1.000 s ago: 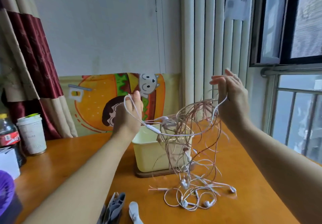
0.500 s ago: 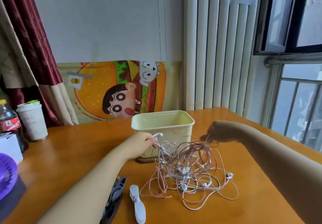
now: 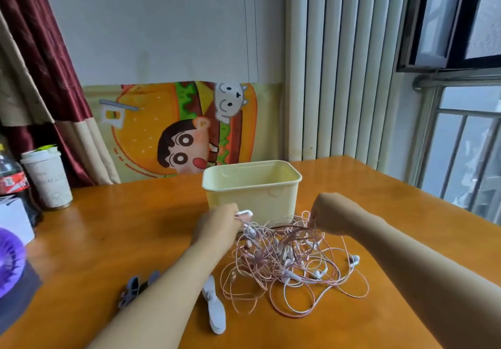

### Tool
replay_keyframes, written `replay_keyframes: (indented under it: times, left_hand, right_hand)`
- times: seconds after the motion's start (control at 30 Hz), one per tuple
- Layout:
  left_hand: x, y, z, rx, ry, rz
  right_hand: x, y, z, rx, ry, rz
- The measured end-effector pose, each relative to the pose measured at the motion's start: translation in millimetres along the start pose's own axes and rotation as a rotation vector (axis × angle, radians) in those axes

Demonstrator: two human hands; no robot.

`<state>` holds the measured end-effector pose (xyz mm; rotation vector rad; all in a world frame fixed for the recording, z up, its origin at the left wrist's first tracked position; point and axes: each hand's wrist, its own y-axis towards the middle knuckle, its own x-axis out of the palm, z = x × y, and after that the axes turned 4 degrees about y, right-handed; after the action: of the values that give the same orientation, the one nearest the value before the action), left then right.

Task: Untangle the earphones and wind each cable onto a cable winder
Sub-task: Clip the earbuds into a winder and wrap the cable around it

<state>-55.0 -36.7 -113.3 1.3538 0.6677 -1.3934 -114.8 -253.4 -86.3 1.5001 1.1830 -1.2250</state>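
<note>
Both hands are down at the pile. The left hand (image 3: 219,224), centre frame, has its grip closed round a white end piece of the earphones (image 3: 287,260); which part that is, I cannot tell. The right hand (image 3: 329,213) sits just right of it, back to the camera, its grip narrow and, as far as it shows, pinching pink strands at the top right edge of the knot.

The tangle itself lies on the desk (image 3: 108,240), in front of the yellow tub (image 3: 252,186), spilling below both hands toward the lower middle of the frame. So the mass hangs under and between the two grips, and my read is that drawing the hands apart sideways would stretch it open.

The white cable winder (image 3: 215,308) lies just left of the loops, long axis running up and down the frame; the grey cable winders (image 3: 132,289) sit further left. Both are nearer the left arm. Nothing is wound yet.
</note>
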Motion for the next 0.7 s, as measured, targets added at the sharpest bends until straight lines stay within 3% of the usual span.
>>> replay_keyframes:
  times: [0.07, 0.13, 0.23, 0.4, 0.5, 0.57, 0.7]
  left_hand:
    - [-8.0, -2.3, 2.8, 0.029, 0.12, 0.109]
    - [-16.8, -2.2, 6.7, 0.032, 0.07, 0.175]
    - [-22.6, 0.5, 13.1, 0.066, 0.033, 0.151]
    - [-36.5, 5.2, 13.8, -0.025, -0.347, 0.311]
    - [-45.9, 10.1, 10.9, -0.063, -0.663, 0.283]
    - [-46.4, 8.7, 16.0, 0.013, -0.821, 0.198]
    - [-41.1, 4.3, 39.5, 0.031, -0.944, 0.006]
  right_hand:
    - [-6.4, -0.8, 1.2, 0.008, 0.021, 0.073]
    - [-17.0, -3.7, -1.2, -0.024, 0.133, 0.16]
    - [-28.2, -9.8, -9.6, -0.103, 0.329, 0.365]
    - [-37.9, -12.5, -6.9, -0.123, 0.693, 0.621]
    - [-41.4, -14.0, -4.8, -0.17, 0.79, 0.571]
    - [-41.9, -16.5, -5.7, -0.222, 0.86, 0.604]
    - [-55.3, -20.0, -13.1, -0.334, 1.173, 0.498]
